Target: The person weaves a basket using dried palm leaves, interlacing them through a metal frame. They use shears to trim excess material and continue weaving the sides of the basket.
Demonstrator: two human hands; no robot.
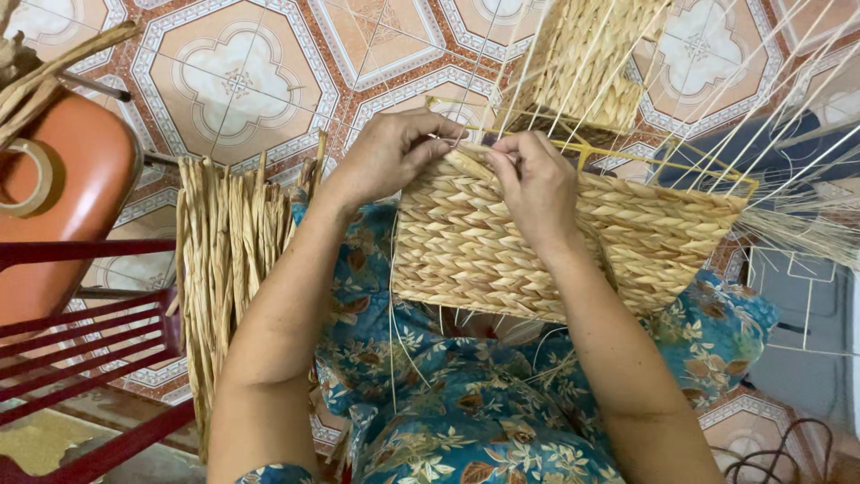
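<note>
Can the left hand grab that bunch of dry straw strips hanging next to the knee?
Probably yes. The left hand is pinching the woven basket rim now, but the straw strips hang just beside that arm with nothing between them, so letting go and reaching down looks easy.

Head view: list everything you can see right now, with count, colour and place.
woven basket: one, straw-tan, on the lap, centre, rim worked by both hands
wire frame: one, yellowish, showing at the basket's top edge
loose strands: many, pale, fanning out upper right
second woven piece: one, tan, top centre behind the basket
bundle of dried fibre: one, tan, left of the lap
tape roll: one, brownish, on the orange seat at left
red rack: one, lower left
tiled floor: patterned, terracotta and white
left hand: fingers at the basket rim
right hand: fingers pinching at the rim
</note>
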